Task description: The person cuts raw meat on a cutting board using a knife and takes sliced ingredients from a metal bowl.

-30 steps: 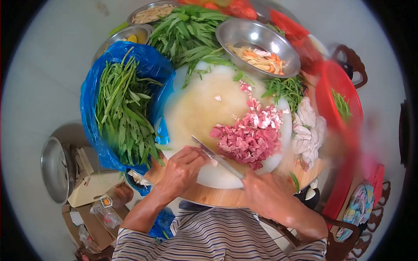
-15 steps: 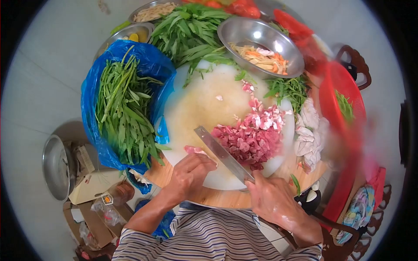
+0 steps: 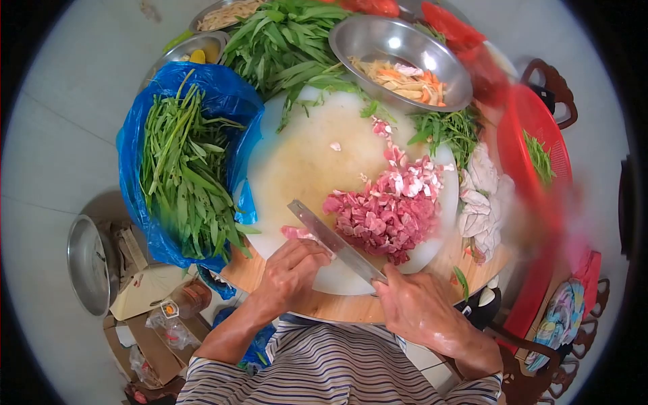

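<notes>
My right hand (image 3: 418, 300) is wrapped round the handle of a knife (image 3: 334, 239), its blade slanting up and left over the round white cutting board (image 3: 290, 155). The fingers of my left hand (image 3: 293, 270) are curled and pressed on a piece of pink meat (image 3: 297, 233), right beside the blade. Part of that piece is hidden under the fingers. A heap of sliced raw meat (image 3: 388, 219) lies on the board to the right of the blade, with paler bits toward its top. One small scrap (image 3: 335, 146) lies apart from it.
Left of the board, a blue plastic bag (image 3: 128, 155) holds leafy greens. More greens (image 3: 290, 40) lie behind, beside a steel bowl (image 3: 351, 34) with shredded food. A white cloth (image 3: 480, 216) and a red basket (image 3: 526, 115) stand on the right.
The knife came off its earlier spot by my left fingers and now lies close against them again. My left hand shifted slightly, and a meat piece shows past its fingertips. The whole view moved a little.
</notes>
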